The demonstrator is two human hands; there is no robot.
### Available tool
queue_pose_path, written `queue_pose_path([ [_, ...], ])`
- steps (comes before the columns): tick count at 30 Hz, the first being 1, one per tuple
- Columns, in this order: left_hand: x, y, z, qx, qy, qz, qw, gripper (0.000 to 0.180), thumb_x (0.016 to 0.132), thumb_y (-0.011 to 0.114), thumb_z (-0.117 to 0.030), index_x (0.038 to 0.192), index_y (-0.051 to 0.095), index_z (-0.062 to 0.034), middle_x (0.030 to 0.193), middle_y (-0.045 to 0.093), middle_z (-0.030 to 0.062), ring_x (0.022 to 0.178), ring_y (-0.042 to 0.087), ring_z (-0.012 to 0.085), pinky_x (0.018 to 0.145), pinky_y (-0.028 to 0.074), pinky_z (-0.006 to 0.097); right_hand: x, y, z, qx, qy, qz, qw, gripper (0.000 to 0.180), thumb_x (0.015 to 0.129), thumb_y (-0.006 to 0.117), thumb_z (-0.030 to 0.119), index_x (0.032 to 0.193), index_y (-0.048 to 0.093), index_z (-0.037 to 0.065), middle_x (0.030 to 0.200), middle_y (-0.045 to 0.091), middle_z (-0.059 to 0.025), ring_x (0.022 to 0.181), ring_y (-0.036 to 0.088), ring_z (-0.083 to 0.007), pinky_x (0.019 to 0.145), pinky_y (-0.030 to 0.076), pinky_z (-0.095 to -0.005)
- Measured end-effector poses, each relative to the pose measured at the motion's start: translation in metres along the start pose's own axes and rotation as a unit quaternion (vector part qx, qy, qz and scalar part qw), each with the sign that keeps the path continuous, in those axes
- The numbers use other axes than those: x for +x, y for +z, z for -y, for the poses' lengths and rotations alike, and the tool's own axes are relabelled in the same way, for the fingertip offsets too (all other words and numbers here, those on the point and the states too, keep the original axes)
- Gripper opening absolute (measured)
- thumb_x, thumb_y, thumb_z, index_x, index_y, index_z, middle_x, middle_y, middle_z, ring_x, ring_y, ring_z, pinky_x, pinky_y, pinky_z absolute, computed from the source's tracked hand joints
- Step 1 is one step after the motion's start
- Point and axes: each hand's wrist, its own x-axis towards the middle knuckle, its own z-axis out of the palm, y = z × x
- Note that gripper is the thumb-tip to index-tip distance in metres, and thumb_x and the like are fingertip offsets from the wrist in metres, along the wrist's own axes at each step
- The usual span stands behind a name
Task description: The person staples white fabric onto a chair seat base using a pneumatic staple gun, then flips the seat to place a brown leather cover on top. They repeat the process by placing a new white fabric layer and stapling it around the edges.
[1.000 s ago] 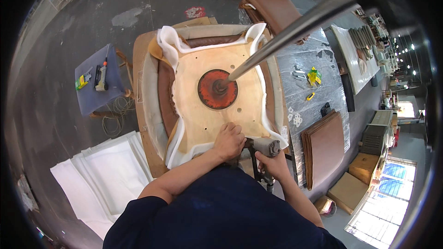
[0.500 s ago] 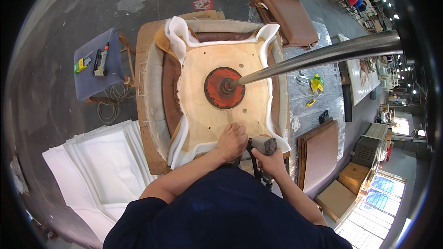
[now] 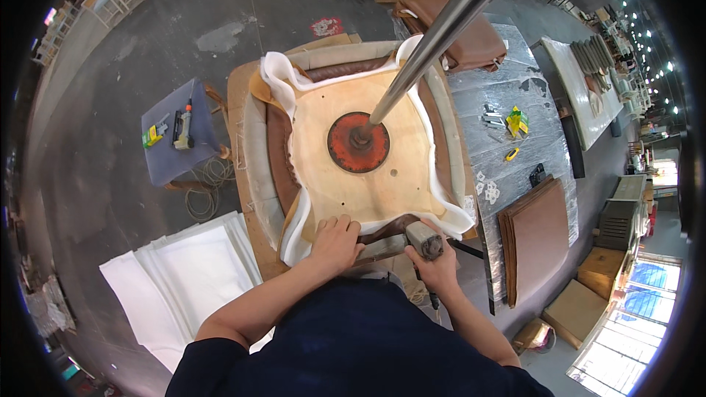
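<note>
The left hand (image 3: 336,241) presses flat on brown leather (image 3: 382,229) at the plywood seat base's (image 3: 360,176) near edge; just right, the right hand (image 3: 439,265) grips the staple gun (image 3: 424,241).

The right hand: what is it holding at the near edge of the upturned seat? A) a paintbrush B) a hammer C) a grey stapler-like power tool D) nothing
C: the right hand grips a grey power tool against the brown cover at the wooden seat base.
</note>
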Motion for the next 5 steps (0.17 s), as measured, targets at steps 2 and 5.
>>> queue_pose_path([
  [2, 0.0, 0.002, 0.011, 0.023, 0.016, 0.004, 1.0, 0.038, 0.095, 0.083, -0.034, 0.119, 0.074, -0.0061, 0.117, 0.067, 0.0147, 0.115, 0.065, 0.0367, 0.103, 0.048, 0.053, -0.001, 0.002, 0.001, -0.035, -0.057, -0.024, 0.997, 0.073, 0.091, 0.093, 0.009, 0.157, 0.063, 0.01, 0.137, 0.078, -0.018, 0.126, 0.074, -0.023, 0.109, 0.058, -0.0386],
  [5, 0.003, -0.004, 0.022, 0.047, 0.056, 0.026, 0.997, 0.04, 0.094, 0.084, -0.034, 0.121, 0.074, -0.0059, 0.117, 0.067, 0.0151, 0.117, 0.065, 0.0371, 0.104, 0.048, 0.052, -0.002, 0.003, 0.005, -0.027, -0.055, -0.03, 0.998, 0.074, 0.09, 0.094, 0.009, 0.158, 0.063, 0.011, 0.141, 0.077, -0.0182, 0.131, 0.074, -0.0243, 0.113, 0.057, -0.0403],
])
